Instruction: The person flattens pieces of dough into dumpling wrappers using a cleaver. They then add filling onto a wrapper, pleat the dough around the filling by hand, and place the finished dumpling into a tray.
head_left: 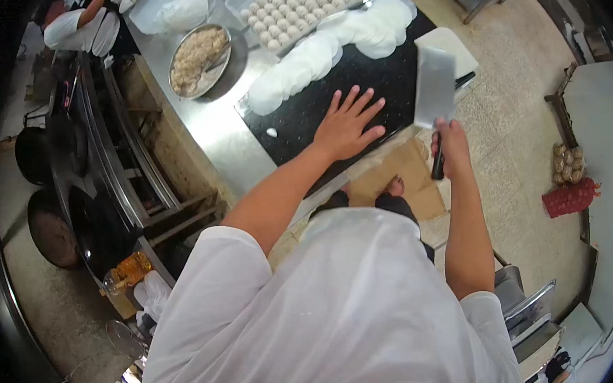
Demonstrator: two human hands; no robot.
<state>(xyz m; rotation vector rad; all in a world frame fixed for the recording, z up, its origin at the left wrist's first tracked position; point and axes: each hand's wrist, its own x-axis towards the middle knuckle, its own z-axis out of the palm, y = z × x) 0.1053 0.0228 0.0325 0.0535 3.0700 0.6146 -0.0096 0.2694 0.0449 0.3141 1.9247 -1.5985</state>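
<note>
My left hand is open, its fingers spread above or on the black speckled board; contact is hard to tell. In my right hand is the dark handle of a cleaver, its broad blade pointing away from me at the board's right side. Overlapping round dough wrappers lie along the far side of the board, with another cluster of wrappers farther right. A small white scrap of dough rests near the board's left edge.
Beyond the wrappers sits a tray of round filled dumplings. A metal bowl of minced filling stands left of it, beside a white plastic bag. Another person is at the far left, near woks. Cardboard lies underfoot.
</note>
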